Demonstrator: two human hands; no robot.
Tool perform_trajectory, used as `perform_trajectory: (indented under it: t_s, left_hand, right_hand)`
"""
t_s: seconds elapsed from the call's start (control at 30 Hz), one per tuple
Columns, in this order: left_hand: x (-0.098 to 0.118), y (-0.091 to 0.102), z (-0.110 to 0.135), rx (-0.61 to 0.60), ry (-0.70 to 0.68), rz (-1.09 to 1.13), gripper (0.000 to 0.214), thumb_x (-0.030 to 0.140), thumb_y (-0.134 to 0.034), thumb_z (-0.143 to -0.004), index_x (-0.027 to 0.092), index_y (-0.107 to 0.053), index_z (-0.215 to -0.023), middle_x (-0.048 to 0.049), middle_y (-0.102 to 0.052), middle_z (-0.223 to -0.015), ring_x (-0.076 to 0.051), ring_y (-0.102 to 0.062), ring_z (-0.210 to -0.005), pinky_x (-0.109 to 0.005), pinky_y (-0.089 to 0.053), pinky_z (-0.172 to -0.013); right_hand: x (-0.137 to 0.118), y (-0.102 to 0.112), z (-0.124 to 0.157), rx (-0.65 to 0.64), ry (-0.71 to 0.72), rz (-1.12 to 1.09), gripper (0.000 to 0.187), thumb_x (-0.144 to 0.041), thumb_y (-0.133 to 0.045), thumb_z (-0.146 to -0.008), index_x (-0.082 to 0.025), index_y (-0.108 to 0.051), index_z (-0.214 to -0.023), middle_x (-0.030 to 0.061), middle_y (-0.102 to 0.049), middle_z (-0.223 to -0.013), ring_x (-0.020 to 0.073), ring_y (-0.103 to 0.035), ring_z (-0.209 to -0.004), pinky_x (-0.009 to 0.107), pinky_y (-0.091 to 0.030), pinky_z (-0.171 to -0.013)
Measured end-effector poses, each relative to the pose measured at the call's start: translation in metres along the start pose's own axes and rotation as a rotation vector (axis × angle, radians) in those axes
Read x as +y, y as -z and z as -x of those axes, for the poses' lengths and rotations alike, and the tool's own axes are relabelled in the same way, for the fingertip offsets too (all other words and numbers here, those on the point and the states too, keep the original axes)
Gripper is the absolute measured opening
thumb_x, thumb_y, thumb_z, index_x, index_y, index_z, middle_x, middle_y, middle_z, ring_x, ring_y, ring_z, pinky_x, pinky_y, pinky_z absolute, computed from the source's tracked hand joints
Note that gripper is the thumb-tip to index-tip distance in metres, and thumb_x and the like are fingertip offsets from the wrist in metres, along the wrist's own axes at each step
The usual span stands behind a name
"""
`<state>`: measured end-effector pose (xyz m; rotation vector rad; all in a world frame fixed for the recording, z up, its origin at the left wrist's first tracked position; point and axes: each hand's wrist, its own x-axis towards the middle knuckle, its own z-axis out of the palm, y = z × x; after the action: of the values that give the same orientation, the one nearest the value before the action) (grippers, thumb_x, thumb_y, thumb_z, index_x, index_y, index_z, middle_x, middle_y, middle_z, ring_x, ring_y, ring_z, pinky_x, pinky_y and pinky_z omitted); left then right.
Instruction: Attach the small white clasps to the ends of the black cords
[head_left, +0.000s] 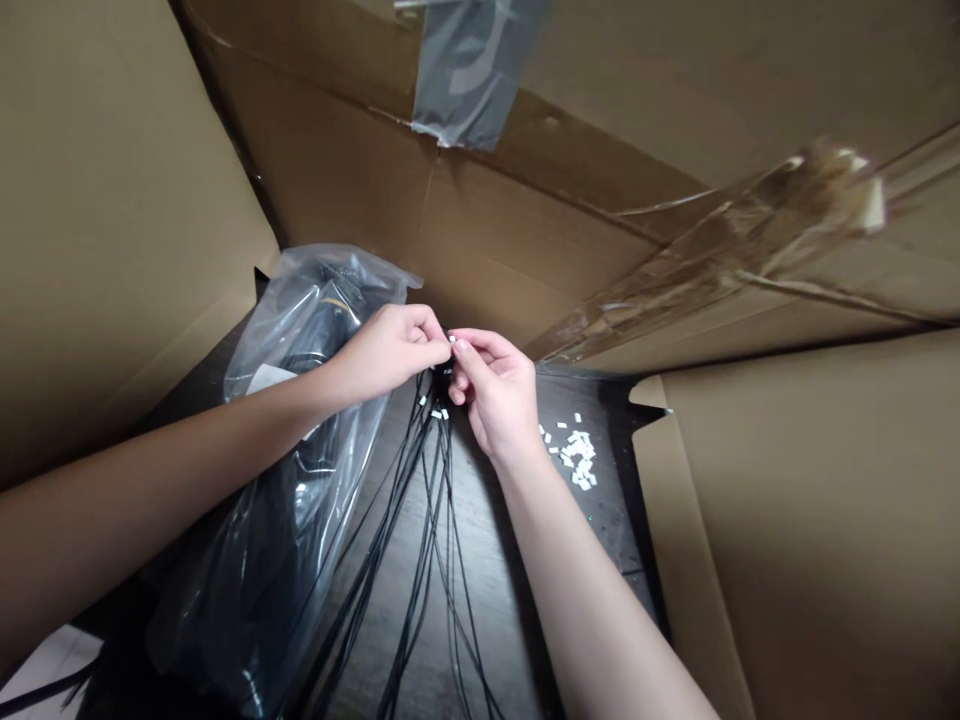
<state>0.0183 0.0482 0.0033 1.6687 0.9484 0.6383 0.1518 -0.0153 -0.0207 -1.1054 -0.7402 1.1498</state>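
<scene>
My left hand and my right hand meet fingertip to fingertip near the middle of the view. A small white connector piece shows between thumb and finger of my right hand. The fingers of my left hand are pinched right beside it; what lies inside that pinch is hidden. Below the hands, a bundle of thin black wires fans out toward the front edge. Several wire ends carry white connector pieces. To the right of my right wrist lies a loose pile of similar white pieces.
On the left, a clear plastic bag with dark contents lies under my left forearm. Cardboard walls rise behind the dark tabletop. More cardboard panels flank it at left and right. Tape crosses the back cardboard.
</scene>
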Motion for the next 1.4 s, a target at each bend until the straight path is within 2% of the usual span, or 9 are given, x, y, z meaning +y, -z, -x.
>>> perform_trajectory:
  t_s: [0.3, 0.53, 0.8, 1.03, 1.4]
  left_hand:
    - [0.0025, 0.0005, 0.0012, -0.002, 0.004, 0.007, 0.012, 0.021, -0.062, -0.075, 0.014, -0.058, -0.067, 0.0055, -0.043, -0.051, -0.004, -0.035, -0.046, -0.019, -0.02, -0.045]
    - [0.0058, 0.0018, 0.0027, 0.007, 0.01, -0.021, 0.013, 0.023, -0.062, -0.073, 0.015, -0.057, -0.064, 0.0058, -0.046, -0.053, -0.005, -0.037, -0.049, -0.021, -0.022, -0.047]
    - [0.007, 0.0022, 0.0021, -0.005, 0.014, -0.025, 0.012, 0.022, -0.062, -0.072, 0.015, -0.057, -0.064, 0.0057, -0.046, -0.053, -0.006, -0.038, -0.05, -0.022, -0.023, -0.048]
    - [0.0092, 0.0023, 0.0019, 0.002, 0.02, -0.017, 0.012, 0.023, -0.063, -0.071, 0.015, -0.058, -0.064, 0.006, -0.045, -0.052, -0.005, -0.035, -0.049, -0.022, -0.023, -0.049]
    - [0.0075, 0.0028, 0.0006, 0.008, 0.034, -0.054, 0.012, 0.025, -0.063, -0.069, 0.014, -0.061, -0.065, 0.0023, -0.055, -0.058, -0.007, -0.044, -0.054, -0.022, -0.028, -0.051]
  right_hand:
    - [0.0, -0.0007, 0.0015, 0.002, -0.001, 0.004, 0.018, -0.028, -0.074, -0.071, -0.018, -0.066, -0.084, -0.0054, -0.055, -0.06, 0.004, -0.042, -0.044, 0.017, -0.036, -0.036]
    - [0.0004, -0.0015, 0.0025, 0.006, -0.002, -0.018, 0.018, -0.027, -0.076, -0.07, -0.018, -0.07, -0.083, -0.0044, -0.059, -0.064, 0.0035, -0.044, -0.044, 0.017, -0.036, -0.035]
    - [-0.0002, -0.0011, 0.0017, -0.005, -0.031, -0.024, 0.017, -0.027, -0.076, -0.069, -0.017, -0.071, -0.081, -0.0047, -0.058, -0.059, 0.004, -0.042, -0.043, 0.018, -0.035, -0.036]
    - [-0.0012, 0.003, 0.001, -0.022, -0.052, -0.087, 0.018, -0.027, -0.078, -0.069, -0.017, -0.072, -0.083, -0.0036, -0.06, -0.064, 0.0035, -0.042, -0.046, 0.017, -0.036, -0.038]
    - [-0.001, 0.0031, 0.0016, -0.039, -0.05, -0.061, 0.016, -0.026, -0.077, -0.07, -0.017, -0.073, -0.082, -0.0035, -0.061, -0.064, 0.0039, -0.043, -0.046, 0.019, -0.039, -0.04]
